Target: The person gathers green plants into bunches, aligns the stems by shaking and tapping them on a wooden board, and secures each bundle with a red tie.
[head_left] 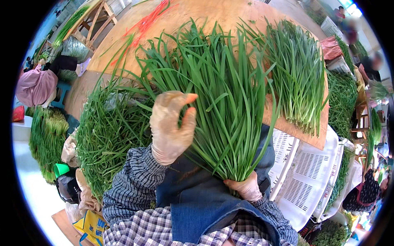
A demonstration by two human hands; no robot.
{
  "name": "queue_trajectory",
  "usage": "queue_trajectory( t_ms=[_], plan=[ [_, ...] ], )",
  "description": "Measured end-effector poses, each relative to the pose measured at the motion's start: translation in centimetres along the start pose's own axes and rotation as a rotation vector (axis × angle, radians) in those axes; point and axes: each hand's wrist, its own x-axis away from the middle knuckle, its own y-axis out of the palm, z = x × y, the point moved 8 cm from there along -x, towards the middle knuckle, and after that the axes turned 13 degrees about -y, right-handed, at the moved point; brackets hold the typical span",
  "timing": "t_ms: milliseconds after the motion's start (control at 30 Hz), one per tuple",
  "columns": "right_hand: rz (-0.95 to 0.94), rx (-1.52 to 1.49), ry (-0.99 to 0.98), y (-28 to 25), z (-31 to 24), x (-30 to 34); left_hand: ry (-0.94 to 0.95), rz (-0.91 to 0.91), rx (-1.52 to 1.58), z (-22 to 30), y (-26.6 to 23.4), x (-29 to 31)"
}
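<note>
A large fanned bunch of garlic chives (217,94) stands over my lap, its leaf tips spread out toward the table. Low on the stems, my right hand (246,187) in a pale glove is closed around the narrow end of the bunch. My left hand (173,125), in a thin glove with bare fingertips, is raised at the left edge of the leaves. Its thumb and forefinger are apart, and I see nothing between them. Beside the bunch, a tidy pile of chives (295,74) lies on the wooden table (184,14).
Red ties (143,25) lie on the table's far left. A heap of loose chives (111,135) sits by my left arm. White plastic crates (305,172) stand at my right. Other people work at both sides, one in a pink top (37,86).
</note>
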Motion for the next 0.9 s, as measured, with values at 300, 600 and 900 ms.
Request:
queue_trajectory(
  t_ms=[300,600,900],
  plan=[
    [0.022,0.008,0.029,-0.1,-0.1,0.0,0.107,-0.097,-0.271,0.4,5.7,-1.1],
    [-0.015,-0.042,0.055,0.4,-0.2,0.0,-0.171,0.564,-0.430,-10.1,-11.5,-6.2],
    [0.015,0.149,0.009,0.1,0.3,0.5,0.317,-0.513,-0.467,2.2,5.9,-2.0]
  ],
)
